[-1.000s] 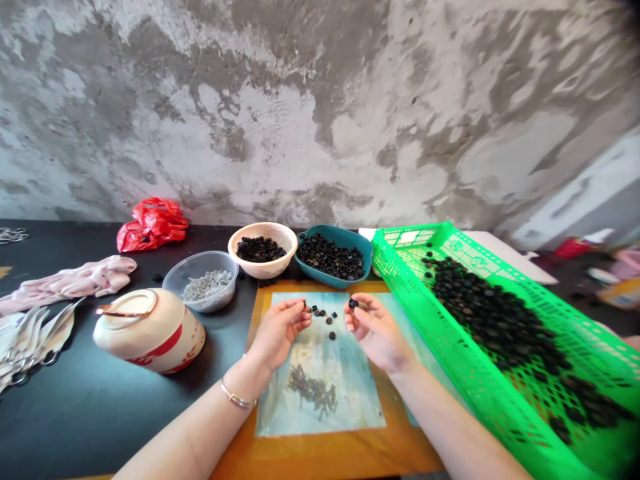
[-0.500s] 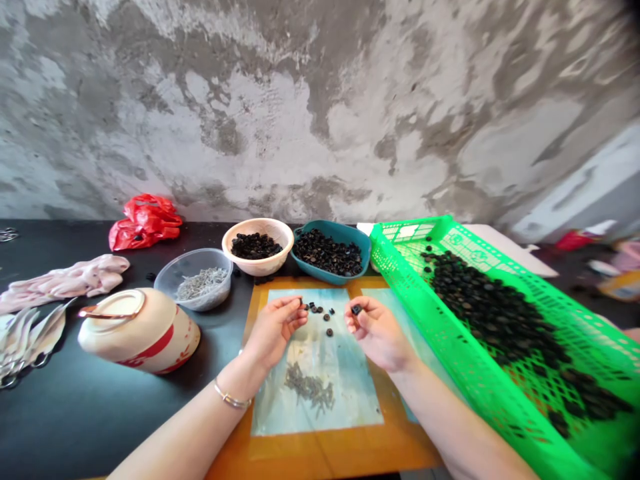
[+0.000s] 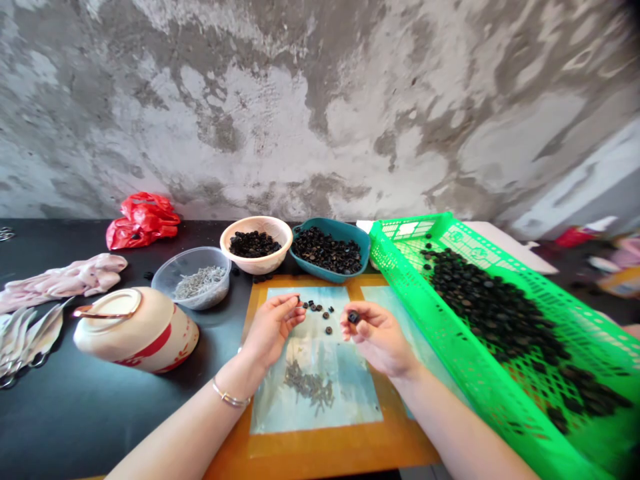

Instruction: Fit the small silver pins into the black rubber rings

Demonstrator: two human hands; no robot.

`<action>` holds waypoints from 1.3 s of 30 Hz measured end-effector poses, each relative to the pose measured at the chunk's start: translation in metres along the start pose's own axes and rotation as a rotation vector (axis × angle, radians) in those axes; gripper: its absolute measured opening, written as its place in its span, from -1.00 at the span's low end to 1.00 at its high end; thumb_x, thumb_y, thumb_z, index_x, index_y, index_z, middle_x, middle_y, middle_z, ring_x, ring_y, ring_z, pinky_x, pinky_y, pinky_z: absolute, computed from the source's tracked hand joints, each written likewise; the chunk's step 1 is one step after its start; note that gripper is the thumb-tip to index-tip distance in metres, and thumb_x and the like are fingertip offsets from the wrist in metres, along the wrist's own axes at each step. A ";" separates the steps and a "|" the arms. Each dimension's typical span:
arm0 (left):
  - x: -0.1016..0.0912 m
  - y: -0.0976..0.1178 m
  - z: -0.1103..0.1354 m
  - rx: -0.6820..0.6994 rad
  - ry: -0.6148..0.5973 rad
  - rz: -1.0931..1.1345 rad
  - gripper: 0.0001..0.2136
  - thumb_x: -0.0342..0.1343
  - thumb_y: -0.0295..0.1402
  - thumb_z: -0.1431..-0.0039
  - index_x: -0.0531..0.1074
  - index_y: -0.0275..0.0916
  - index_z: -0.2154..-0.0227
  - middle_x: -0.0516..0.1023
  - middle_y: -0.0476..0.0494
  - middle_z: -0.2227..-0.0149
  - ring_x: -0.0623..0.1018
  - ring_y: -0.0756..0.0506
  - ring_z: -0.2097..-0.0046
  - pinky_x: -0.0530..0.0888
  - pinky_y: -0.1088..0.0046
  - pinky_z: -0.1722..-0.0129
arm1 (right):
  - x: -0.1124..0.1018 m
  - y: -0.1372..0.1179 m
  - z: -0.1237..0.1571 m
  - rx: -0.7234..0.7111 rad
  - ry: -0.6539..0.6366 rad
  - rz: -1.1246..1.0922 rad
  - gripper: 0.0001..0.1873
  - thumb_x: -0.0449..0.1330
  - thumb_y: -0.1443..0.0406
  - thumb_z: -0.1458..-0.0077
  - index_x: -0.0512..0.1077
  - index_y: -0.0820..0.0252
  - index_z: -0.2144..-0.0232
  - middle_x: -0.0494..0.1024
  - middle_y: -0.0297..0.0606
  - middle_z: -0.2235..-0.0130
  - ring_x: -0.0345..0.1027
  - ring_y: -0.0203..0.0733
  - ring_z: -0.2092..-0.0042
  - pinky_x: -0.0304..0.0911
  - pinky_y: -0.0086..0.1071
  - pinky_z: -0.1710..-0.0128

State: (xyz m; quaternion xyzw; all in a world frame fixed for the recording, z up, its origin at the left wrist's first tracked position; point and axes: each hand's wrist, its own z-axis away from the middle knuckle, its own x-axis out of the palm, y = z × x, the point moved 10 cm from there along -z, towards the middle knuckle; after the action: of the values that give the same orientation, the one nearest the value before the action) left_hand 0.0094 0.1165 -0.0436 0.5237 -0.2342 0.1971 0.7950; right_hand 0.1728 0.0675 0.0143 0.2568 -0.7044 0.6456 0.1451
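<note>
While right hand pinches black piece | left hand curled, grip unclear

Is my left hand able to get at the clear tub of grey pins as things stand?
Probably yes: the clear tub stands open-topped just beyond the left hand, with nothing standing between them; the hand seems to pinch a small black piece, though.

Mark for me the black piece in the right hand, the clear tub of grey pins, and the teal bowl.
black piece [image 3: 353, 317]: head view, its top face.
clear tub [image 3: 161, 283]: head view, bare left wall.
teal bowl [image 3: 330, 277]: head view, outer front wall.
</note>
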 end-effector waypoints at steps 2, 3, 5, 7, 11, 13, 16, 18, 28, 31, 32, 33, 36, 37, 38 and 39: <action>0.001 0.000 0.001 -0.004 0.003 0.001 -0.91 0.21 -0.58 -0.07 0.48 -0.39 0.32 0.56 -0.16 0.41 0.57 0.02 0.42 0.55 0.56 0.38 | -0.001 0.002 0.000 0.017 0.016 -0.003 -0.66 0.48 0.17 0.17 0.59 0.07 0.28 0.62 -0.26 0.35 0.45 -0.28 0.41 0.40 -0.35 0.38; 0.001 0.000 0.001 -0.005 0.006 0.001 -0.91 0.21 -0.59 -0.07 0.48 -0.39 0.33 0.56 -0.16 0.41 0.57 0.02 0.42 0.55 0.55 0.38 | -0.002 0.002 0.000 0.022 0.023 -0.005 -0.66 0.49 0.17 0.18 0.59 0.07 0.29 0.62 -0.25 0.35 0.45 -0.27 0.41 0.40 -0.35 0.38; 0.001 0.001 0.002 -0.009 0.013 0.000 -0.91 0.21 -0.59 -0.07 0.48 -0.39 0.33 0.56 -0.16 0.41 0.57 0.02 0.43 0.55 0.55 0.39 | -0.003 0.003 -0.001 0.027 0.042 -0.004 -0.68 0.48 0.15 0.19 0.59 0.09 0.32 0.61 -0.25 0.37 0.43 -0.27 0.43 0.39 -0.34 0.40; 0.001 0.001 0.002 -0.014 0.018 0.000 -0.91 0.19 -0.60 -0.08 0.47 -0.40 0.32 0.56 -0.16 0.41 0.57 0.02 0.43 0.54 0.55 0.39 | -0.003 0.002 0.000 0.025 0.057 -0.004 -0.70 0.48 0.15 0.19 0.59 0.12 0.36 0.59 -0.26 0.42 0.40 -0.27 0.46 0.36 -0.37 0.46; 0.002 0.001 0.003 -0.018 0.022 -0.001 -0.93 0.17 -0.60 -0.10 0.46 -0.40 0.33 0.55 -0.14 0.42 0.56 0.02 0.44 0.54 0.55 0.39 | -0.002 -0.002 0.001 0.027 0.048 -0.031 -0.74 0.46 0.15 0.15 0.58 0.14 0.40 0.52 -0.31 0.52 0.29 -0.35 0.55 0.24 -0.48 0.59; 0.002 0.002 0.004 -0.017 0.024 -0.004 -0.93 0.16 -0.60 -0.10 0.46 -0.40 0.33 0.55 -0.15 0.42 0.56 0.02 0.43 0.54 0.55 0.39 | -0.003 -0.003 0.002 0.026 0.049 -0.049 -0.75 0.46 0.16 0.14 0.57 0.14 0.41 0.50 -0.32 0.53 0.26 -0.37 0.56 0.20 -0.50 0.62; 0.002 0.001 0.004 -0.017 0.018 -0.006 -0.93 0.16 -0.60 -0.11 0.46 -0.40 0.32 0.55 -0.15 0.41 0.56 0.02 0.43 0.54 0.54 0.39 | -0.005 -0.001 0.002 0.039 0.046 -0.080 -0.73 0.47 0.15 0.16 0.56 0.13 0.41 0.49 -0.33 0.51 0.25 -0.37 0.55 0.18 -0.52 0.62; 0.001 0.001 0.003 -0.015 0.018 -0.004 -0.92 0.16 -0.60 -0.10 0.46 -0.40 0.32 0.55 -0.15 0.41 0.56 0.02 0.43 0.54 0.55 0.39 | -0.007 0.003 -0.001 0.059 0.038 -0.099 -0.69 0.48 0.12 0.18 0.56 0.13 0.40 0.48 -0.33 0.50 0.25 -0.38 0.54 0.19 -0.52 0.60; 0.006 0.003 0.007 0.022 -0.011 0.053 -0.86 0.26 -0.51 -0.03 0.47 -0.37 0.31 0.55 -0.13 0.44 0.55 0.02 0.43 0.51 0.55 0.38 | -0.051 0.020 -0.025 0.059 0.300 0.533 -0.59 0.32 0.05 0.03 0.48 0.20 0.20 0.52 -0.29 0.41 0.37 -0.26 0.41 0.24 -0.42 0.48; 0.012 -0.002 0.010 -0.002 -0.053 0.055 -0.83 0.29 -0.49 0.01 0.48 -0.37 0.32 0.56 -0.14 0.43 0.55 0.01 0.44 0.51 0.53 0.38 | -0.046 0.022 -0.037 0.048 0.288 0.772 -0.69 0.32 0.18 0.02 0.49 0.22 0.23 0.55 -0.27 0.37 0.40 -0.20 0.34 0.29 -0.34 0.34; 0.014 -0.004 0.012 -0.009 -0.066 0.055 -0.82 0.30 -0.48 0.02 0.48 -0.37 0.32 0.57 -0.14 0.43 0.55 0.01 0.44 0.51 0.53 0.38 | -0.041 0.023 -0.042 0.039 0.271 0.858 -0.74 0.31 0.22 0.02 0.50 0.21 0.25 0.56 -0.26 0.35 0.41 -0.18 0.31 0.30 -0.31 0.28; 0.016 -0.005 0.013 -0.015 -0.080 0.056 -0.82 0.31 -0.47 0.03 0.49 -0.38 0.33 0.57 -0.14 0.43 0.55 0.01 0.44 0.50 0.52 0.39 | -0.034 0.023 -0.047 0.028 0.246 0.943 -0.78 0.29 0.25 0.01 0.51 0.20 0.27 0.57 -0.25 0.33 0.41 -0.17 0.29 0.29 -0.28 0.24; 0.020 -0.004 0.016 -0.007 -0.118 0.065 -0.79 0.33 -0.43 0.07 0.50 -0.38 0.34 0.57 -0.14 0.43 0.55 0.00 0.44 0.49 0.52 0.40 | -0.006 0.027 -0.068 -0.016 0.129 1.169 -0.82 0.22 0.30 -0.06 0.52 0.17 0.24 0.58 -0.22 0.26 0.41 -0.14 0.24 0.26 -0.27 0.18; 0.021 -0.002 0.017 0.003 -0.127 0.074 -0.78 0.34 -0.42 0.08 0.50 -0.38 0.34 0.57 -0.14 0.43 0.54 0.00 0.44 0.49 0.52 0.40 | 0.004 0.030 -0.076 -0.034 0.079 1.233 -0.81 0.20 0.31 -0.08 0.52 0.16 0.22 0.59 -0.20 0.23 0.40 -0.13 0.21 0.24 -0.27 0.17; 0.022 0.001 0.017 0.014 -0.132 0.085 -0.77 0.35 -0.42 0.08 0.50 -0.38 0.34 0.57 -0.13 0.44 0.54 0.01 0.44 0.49 0.52 0.40 | 0.014 0.033 -0.084 -0.049 0.026 1.293 -0.80 0.19 0.32 -0.09 0.52 0.17 0.20 0.59 -0.18 0.20 0.40 -0.12 0.18 0.23 -0.28 0.15; 0.021 0.004 0.017 0.027 -0.133 0.100 -0.76 0.35 -0.41 0.09 0.50 -0.37 0.34 0.56 -0.12 0.44 0.54 0.01 0.44 0.48 0.53 0.39 | 0.023 0.038 -0.092 -0.061 -0.029 1.350 -0.80 0.19 0.34 -0.09 0.53 0.18 0.20 0.59 -0.16 0.19 0.41 -0.12 0.16 0.23 -0.30 0.15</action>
State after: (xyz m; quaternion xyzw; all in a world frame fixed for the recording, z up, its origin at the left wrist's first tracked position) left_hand 0.0219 0.1036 -0.0226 0.5341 -0.3096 0.2045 0.7596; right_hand 0.1209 0.1554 0.0064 -0.2352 -0.7303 0.5709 -0.2923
